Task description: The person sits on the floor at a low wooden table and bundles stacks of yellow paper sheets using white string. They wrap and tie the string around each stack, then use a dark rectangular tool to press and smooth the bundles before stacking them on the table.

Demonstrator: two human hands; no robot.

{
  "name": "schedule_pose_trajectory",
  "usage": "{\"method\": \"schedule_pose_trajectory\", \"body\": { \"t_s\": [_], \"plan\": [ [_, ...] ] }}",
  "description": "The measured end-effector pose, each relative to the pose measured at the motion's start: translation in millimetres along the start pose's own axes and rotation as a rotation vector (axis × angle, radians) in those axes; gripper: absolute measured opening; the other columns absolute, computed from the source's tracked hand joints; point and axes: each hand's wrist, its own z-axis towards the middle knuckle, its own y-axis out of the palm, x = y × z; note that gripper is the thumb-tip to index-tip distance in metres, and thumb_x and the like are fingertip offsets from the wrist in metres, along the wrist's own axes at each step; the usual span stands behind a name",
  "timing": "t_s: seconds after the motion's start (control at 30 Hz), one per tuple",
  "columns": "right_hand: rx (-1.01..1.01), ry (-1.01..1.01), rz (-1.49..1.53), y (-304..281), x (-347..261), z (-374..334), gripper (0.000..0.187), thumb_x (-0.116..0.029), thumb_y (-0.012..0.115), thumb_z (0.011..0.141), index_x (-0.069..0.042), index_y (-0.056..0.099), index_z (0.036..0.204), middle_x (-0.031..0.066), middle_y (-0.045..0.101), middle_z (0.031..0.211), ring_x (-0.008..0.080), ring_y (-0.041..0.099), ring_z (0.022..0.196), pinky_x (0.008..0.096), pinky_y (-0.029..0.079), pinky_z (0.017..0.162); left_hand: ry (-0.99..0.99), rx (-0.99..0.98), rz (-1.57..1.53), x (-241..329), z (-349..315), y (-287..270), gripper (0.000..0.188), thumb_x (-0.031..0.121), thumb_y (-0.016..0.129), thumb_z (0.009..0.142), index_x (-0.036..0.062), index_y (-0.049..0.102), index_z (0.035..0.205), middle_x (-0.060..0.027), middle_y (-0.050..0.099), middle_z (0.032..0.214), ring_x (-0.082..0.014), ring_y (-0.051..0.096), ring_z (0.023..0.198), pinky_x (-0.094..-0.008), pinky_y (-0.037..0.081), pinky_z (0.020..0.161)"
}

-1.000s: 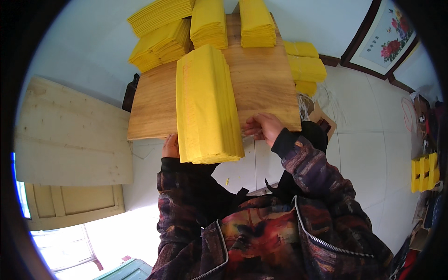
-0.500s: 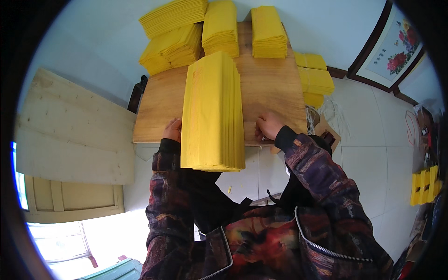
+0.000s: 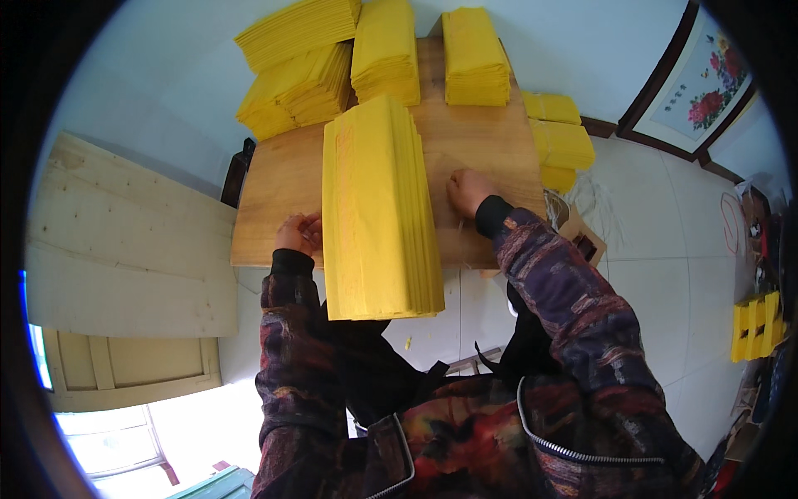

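A tall stack of folded yellow sheets (image 3: 378, 208), paper or cloth, lies lengthwise on the wooden table (image 3: 274, 183), its near end jutting past the front edge. Close against its left side is my left hand (image 3: 298, 234), fingers curled, the tips partly hidden by the stack. On the other side my right hand (image 3: 470, 192) is closed in a fist just above the tabletop, a little apart from the sheets. A faint thin strand seems to hang below this fist; what either hand holds is too small to make out.
More yellow stacks (image 3: 384, 54) stand along the table's far edge, one stack (image 3: 475, 58) apart at the right. Yellow bundles (image 3: 561, 143) sit beyond the table's right side, near pale loose strings (image 3: 594, 204). A plywood board (image 3: 133, 241) is at left; a framed flower picture (image 3: 702, 91) leans right.
My right hand has moved farther up the table and slightly left. The left hand has shifted a little left, its fingers more in sight. The view has tilted slightly.
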Motion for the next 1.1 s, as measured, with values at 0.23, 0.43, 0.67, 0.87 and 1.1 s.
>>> {"method": "schedule_pose_trajectory", "body": {
  "t_s": [0.23,0.43,0.67,0.87,1.1],
  "plan": [
    [-0.276,0.279,0.614,-26,15,-16,0.023,-0.017,0.047,0.086,0.001,0.058,0.079,0.016,0.061,0.07,0.0268,0.06,0.068,0.038,0.047,0.061,0.184,-0.15,0.276,30,-26,28,0.01,0.016,0.055,0.088,0.0098,0.056,0.08,-0.0022,0.06,0.075,-0.0129,0.059,0.069,-0.0258,0.044,0.054],
    [-0.203,0.054,0.691,-66,-8,-31,0.023,-0.018,0.049,0.089,-0.001,0.056,0.076,0.0051,0.055,0.067,0.0148,0.052,0.062,0.0268,0.041,0.058,0.55,-0.169,0.62,33,-54,59,0.013,0.013,0.06,0.084,0.0086,0.054,0.074,-0.0002,0.059,0.081,-0.0117,0.057,0.078,-0.0248,0.043,0.065],
    [-0.181,-0.155,0.573,-73,-53,-37,0.023,-0.021,0.05,0.092,-0.003,0.058,0.081,-0.0027,0.05,0.07,0.0053,0.044,0.064,0.0228,0.038,0.059,1.414,-0.382,1.369,36,-87,117,0.006,-0.001,0.057,0.072,0.0008,0.053,0.068,-0.0104,0.053,0.122,-0.0316,0.048,0.112,-0.0383,0.043,0.089],
    [-0.273,0.152,1.123,-73,-63,-39,0.023,-0.024,0.046,0.094,-0.009,0.055,0.079,-0.0018,0.058,0.083,0.0066,0.051,0.073,0.0219,0.042,0.063,1.447,-0.86,1.826,52,-95,150,0.003,0.004,0.06,0.072,0.0013,0.062,0.073,-0.0041,0.047,0.131,-0.0272,0.044,0.122,-0.0367,0.042,0.095],
    [-0.202,0.209,1.415,-68,-44,-34,0.021,-0.025,0.046,0.094,-0.012,0.055,0.08,-0.0005,0.061,0.085,0.0077,0.054,0.078,0.0227,0.043,0.065,1.308,-0.952,2.062,38,-97,172,0.016,0.004,0.06,0.071,0.0021,0.068,0.085,0.0006,0.043,0.136,-0.0239,0.042,0.124,-0.0349,0.041,0.097]
  ]
}}
